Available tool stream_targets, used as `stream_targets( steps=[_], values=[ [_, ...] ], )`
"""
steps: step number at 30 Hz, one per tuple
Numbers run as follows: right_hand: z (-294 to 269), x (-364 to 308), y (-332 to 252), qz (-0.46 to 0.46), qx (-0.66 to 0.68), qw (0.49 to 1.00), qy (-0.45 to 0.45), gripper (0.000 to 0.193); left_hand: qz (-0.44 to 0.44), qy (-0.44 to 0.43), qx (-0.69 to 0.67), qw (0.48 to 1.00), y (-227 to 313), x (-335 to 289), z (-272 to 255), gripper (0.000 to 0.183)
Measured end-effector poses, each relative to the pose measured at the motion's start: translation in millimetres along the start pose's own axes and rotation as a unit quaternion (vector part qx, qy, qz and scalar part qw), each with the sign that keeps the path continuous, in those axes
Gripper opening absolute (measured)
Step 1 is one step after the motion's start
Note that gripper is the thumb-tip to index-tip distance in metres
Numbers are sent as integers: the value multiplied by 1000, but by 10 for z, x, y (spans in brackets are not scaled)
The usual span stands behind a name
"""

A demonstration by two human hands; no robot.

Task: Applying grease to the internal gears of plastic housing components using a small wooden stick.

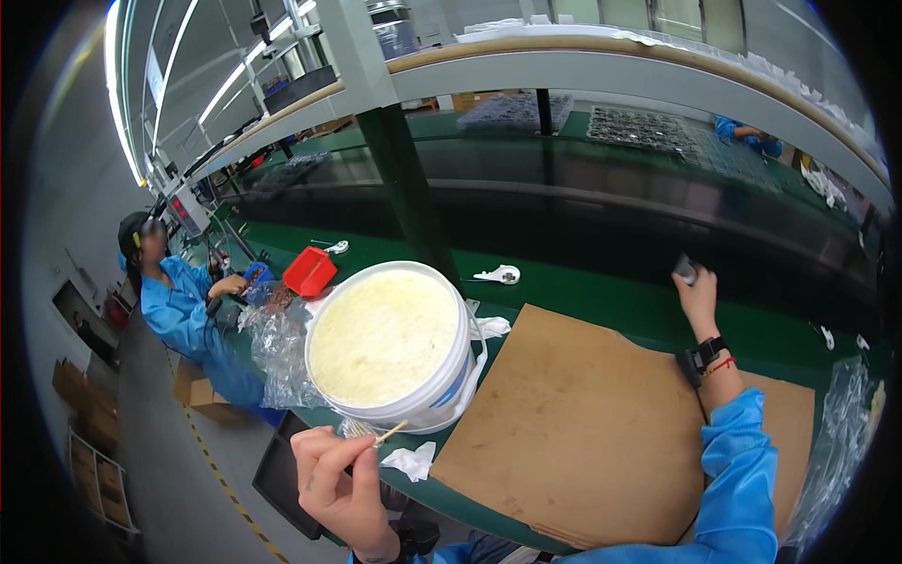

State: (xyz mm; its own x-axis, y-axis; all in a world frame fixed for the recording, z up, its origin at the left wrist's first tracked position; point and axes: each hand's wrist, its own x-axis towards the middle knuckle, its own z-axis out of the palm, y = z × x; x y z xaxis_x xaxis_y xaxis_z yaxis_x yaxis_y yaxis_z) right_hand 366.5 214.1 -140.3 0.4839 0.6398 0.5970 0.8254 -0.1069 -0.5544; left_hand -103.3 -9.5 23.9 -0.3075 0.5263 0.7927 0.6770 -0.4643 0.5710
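The left grip (343,484) is narrow, thumb and forefinger pinching a thin pale wooden stick (393,431), whose free end points up and to the right, just in front of the bucket. The other fingers curl loosely; the hand is raised, its forearm coming in from the lower edge, with a dark band (416,538) at the wrist.

The right grip (696,293) is closed around a small grey piece (685,270), too small to make out fully. That arm, in a shiny blue sleeve (740,451), reaches well forward from the lower right, bent at the elbow, the wrist bearing a black watch (708,353) and a thin red string bracelet (722,365).

Beyond the left hand stands a round white plastic bucket (462,374), filled nearly to the rim with a pale yellow mass (385,334). A crumpled white tissue (411,461) lies beside its base. To the right, a flat brown cardboard sheet (583,423) covers part of the green surface (564,293). Farther left are a red plastic bin (310,273), a crumpled clear plastic bag (287,348) and a co-worker in blue (178,310).
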Motion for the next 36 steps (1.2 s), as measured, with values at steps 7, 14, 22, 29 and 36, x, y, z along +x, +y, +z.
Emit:
stream_targets(
  steps=[7, 14, 22, 29, 36],
  values=[
    [164, -13, 311, 93, -234, 960, -122, 60, -64, -27, 129, 989, -352, 210, -235, 13],
    [615, -144, -479, -134, -59, 962, -232, 56, 30, -103, 211, 972, -735, 406, -51, 8],
    [1097, -416, -1432, -172, 62, 909, -374, 62, 0, -152, 229, 962, -822, 429, 42, 7],
    [1353, -465, -1642, -231, 50, 902, -361, 65, 13, -116, 185, 976, -740, 481, -35, 8],
    [1189, -428, -1678, -158, 33, 924, -346, 47, -113, -115, 13, 987, -542, 450, -122, 9]
  ],
)
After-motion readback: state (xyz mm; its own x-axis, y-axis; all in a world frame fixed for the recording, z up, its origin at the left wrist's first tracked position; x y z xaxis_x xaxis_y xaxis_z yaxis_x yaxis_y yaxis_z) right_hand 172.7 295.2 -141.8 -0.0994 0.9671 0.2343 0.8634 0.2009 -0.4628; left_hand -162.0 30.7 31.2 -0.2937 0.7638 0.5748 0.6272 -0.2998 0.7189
